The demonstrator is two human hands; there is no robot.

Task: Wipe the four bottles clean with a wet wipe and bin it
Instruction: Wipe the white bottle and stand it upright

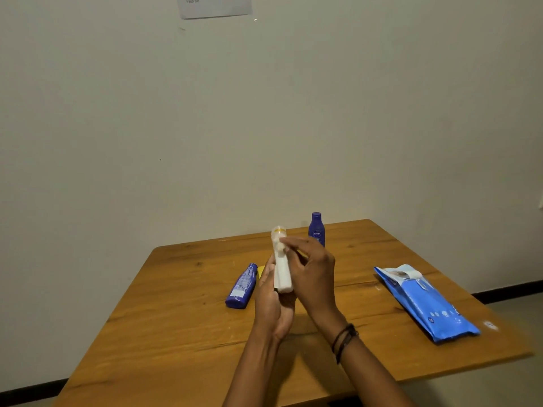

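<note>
Lying on its side at the left of the wooden table (182, 312), the blue bottle (241, 286) is parked within easy reach, with a scrap of something yellow (260, 270) just behind it that I cannot make out. My left hand (271, 301) curls round the lower part of the pale bottle (278, 232), holding it upright above the table so that I can get at every side. What looks like the wet wipe (283, 274) is wrapped round its body. My right hand (311, 271) comes in from the other side, its fingertips (284, 240) pinched together on the neck just under the cap, which I judge steadies the top while the wipe is worked along. Behind it, the second blue bottle (316, 229) stands upright near the table's far edge. Far right, the blue wipes pack (426, 304) lies flat, its flap peeled open. I see no bin.
</note>
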